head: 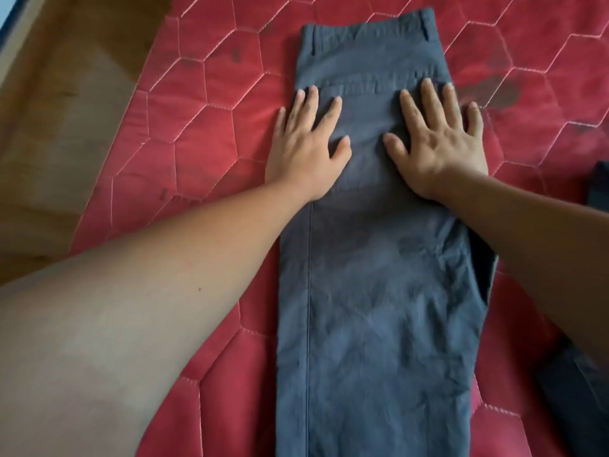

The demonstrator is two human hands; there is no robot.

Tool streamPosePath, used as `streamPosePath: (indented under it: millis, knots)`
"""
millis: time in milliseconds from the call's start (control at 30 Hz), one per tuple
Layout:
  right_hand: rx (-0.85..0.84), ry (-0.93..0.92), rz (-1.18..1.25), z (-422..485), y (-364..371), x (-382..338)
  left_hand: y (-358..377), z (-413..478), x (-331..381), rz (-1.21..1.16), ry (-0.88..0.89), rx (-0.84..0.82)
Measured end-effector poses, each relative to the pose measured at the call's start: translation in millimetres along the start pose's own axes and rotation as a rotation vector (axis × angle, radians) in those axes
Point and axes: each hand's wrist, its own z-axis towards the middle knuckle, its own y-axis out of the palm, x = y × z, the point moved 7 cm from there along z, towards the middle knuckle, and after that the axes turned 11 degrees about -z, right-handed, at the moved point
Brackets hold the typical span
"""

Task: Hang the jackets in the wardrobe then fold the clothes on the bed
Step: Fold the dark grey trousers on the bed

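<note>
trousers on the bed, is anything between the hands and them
Nothing visible. The left hand and right hand both lie flat directly on the grey trousers, which rest on the red quilt.

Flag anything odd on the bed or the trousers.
The red quilt shows dark stains right of the waistband. The grey trousers are creased, and the under layer pokes out along their right edge, so the halves are not aligned.

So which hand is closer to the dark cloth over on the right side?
Right. The right hand lies flat on the grey trousers, on the side toward the dark cloth. The left hand rests on the trousers' opposite edge, farther from it.
</note>
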Motion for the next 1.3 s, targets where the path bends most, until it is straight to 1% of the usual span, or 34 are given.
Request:
streamPosePath:
  millis: [67,133,167,267,300,367,433,500,700,867,933,1033,1167,1233,1300]
  knots:
    - [-0.042,0.025,-0.044,-4.3,-5.6,-2.2,-4.0,-9.6,0.8,-0.023,-0.007,-0.045]
    - [0.004,0.024,-0.123,-24.0,-17.7,-8.1,-8.6,-36.7,7.7,-0.059,-0.018,-0.063]
    - [0.046,-0.007,-0.111,-44.6,-27.0,-15.1,-11.3,-59.8,14.4,-0.072,-0.014,-0.078]
    - [0.15,-0.136,0.09,-156.3,-39.4,-40.9,-23.9,-162.6,44.0,-0.077,0.08,-0.095]
    - [0.143,-0.142,0.14,-203.1,-32.2,-48.1,-24.7,-200.9,51.8,-0.067,0.098,-0.115]
    - [0.067,-0.144,0.107,-281.1,-7.2,-58.2,-16.3,-267.8,57.5,-0.014,0.107,-0.186]
    - [0.008,-0.143,0.066,-326.6,15.4,-64.2,-4.5,-308.0,58.6,0.046,0.125,-0.222]
    - [0.011,-0.142,0.059,-338.2,23.0,-64.6,1.9,-319.1,58.2,0.08,0.137,-0.224]
    - [0.017,-0.13,0.029,-335.9,22.3,-66.4,2.7,-316.9,58.6,0.105,0.15,-0.197]
    - [0.017,-0.106,0.037,-335.3,22.6,-66.9,1.5,-317.0,57.6,0.096,0.128,-0.206]
    - [-0.011,-0.086,0.064,-342.1,22.1,-66.5,-0.6,-325.9,55.7,0.089,0.08,-0.239]
    - [-0.051,-0.056,0.113,-381.7,28.1,-63.0,-5.4,-367.6,54.5,0.071,-0.054,-0.242]
    - [-0.081,-0.083,0.097,-474.9,38.8,-62.9,-6.3,-458.1,66.6,0.055,-0.104,-0.237]
    - [-0.119,-0.039,0.126,-508.7,42.5,-65.1,-7.7,-493.8,72.5,0.031,-0.131,-0.245]
    - [-0.127,0.057,0.238,-534.0,38.9,-69.7,-11.8,-519.7,81.4,-0.046,-0.126,-0.214]
